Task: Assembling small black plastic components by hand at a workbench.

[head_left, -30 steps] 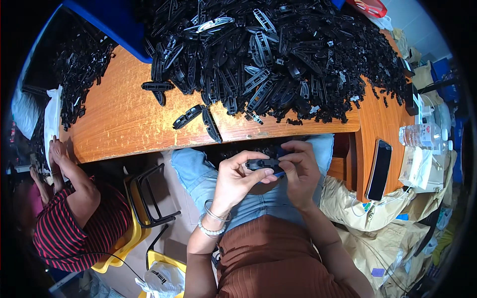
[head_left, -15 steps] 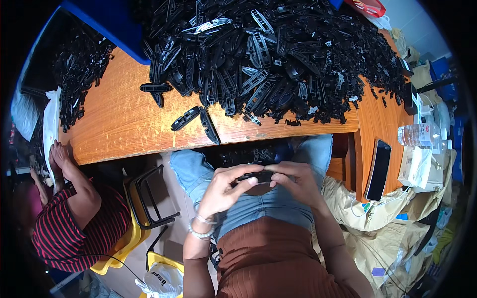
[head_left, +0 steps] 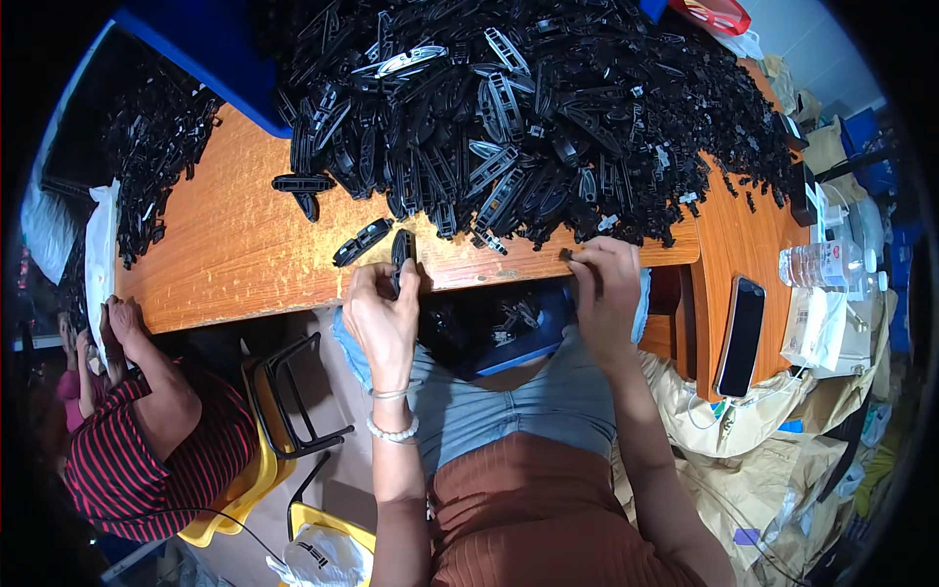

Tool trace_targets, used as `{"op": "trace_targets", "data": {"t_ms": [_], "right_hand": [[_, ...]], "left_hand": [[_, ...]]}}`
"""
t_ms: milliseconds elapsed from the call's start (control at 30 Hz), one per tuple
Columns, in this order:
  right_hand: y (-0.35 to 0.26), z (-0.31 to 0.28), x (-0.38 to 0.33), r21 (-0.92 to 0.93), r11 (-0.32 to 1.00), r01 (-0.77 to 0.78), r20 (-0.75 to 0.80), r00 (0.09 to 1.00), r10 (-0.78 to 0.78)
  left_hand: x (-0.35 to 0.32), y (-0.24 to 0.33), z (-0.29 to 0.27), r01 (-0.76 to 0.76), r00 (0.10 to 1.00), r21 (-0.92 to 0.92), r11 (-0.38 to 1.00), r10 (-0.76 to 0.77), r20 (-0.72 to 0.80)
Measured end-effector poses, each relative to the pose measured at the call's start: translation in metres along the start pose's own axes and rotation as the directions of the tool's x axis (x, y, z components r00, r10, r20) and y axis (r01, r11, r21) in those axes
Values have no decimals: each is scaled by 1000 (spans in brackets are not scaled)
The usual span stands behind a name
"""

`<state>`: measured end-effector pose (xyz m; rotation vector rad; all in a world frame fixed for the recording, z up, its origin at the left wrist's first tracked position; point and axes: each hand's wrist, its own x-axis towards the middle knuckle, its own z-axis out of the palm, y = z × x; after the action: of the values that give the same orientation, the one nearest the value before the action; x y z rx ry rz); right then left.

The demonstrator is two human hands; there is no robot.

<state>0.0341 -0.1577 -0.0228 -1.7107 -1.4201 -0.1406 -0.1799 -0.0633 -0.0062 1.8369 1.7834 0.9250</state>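
At the table's front edge, my left hand has its thumb and fingers closed on a long black plastic part, which stands out above the fingertips. A second long black plastic part lies just to its left on the wood. My right hand is at the edge farther right, pinching a small dark plastic piece between thumb and forefinger. Beyond both hands rises a big heap of black plastic parts, long curved ones at the centre and smaller ones toward the right.
Below the table edge, a blue bin holds black parts. A phone and a clear plastic bottle are on the right side. At left, a co-worker in a striped top sits by the table. A blue crate stands far left.
My hands have parted and moved up from my lap to the table edge. The dark part they held together is gone from them. Left now grips a long part, right a small piece.
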Motion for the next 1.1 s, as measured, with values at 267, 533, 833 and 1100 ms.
{"op": "trace_targets", "data": {"t_ms": [267, 533, 833, 1100], "right_hand": [[-43, -23, -15, 658, 486, -576, 376, 810, 451], [-54, -11, -10, 568, 770, -289, 301, 944, 132], [-53, -12, -15, 546, 687, -479, 481, 851, 212], [-44, -9, -15, 487, 622, -614, 658, 726, 201]], "left_hand": [[-38, 16, -13, 164, 886, -595, 787, 149, 440], [-46, 38, -27, 458, 692, -498, 736, 56, 719], [-48, 24, -17, 265, 809, -695, 669, 238, 538], [-32, 7, -26, 153, 703, -573, 805, 319, 636]]}}
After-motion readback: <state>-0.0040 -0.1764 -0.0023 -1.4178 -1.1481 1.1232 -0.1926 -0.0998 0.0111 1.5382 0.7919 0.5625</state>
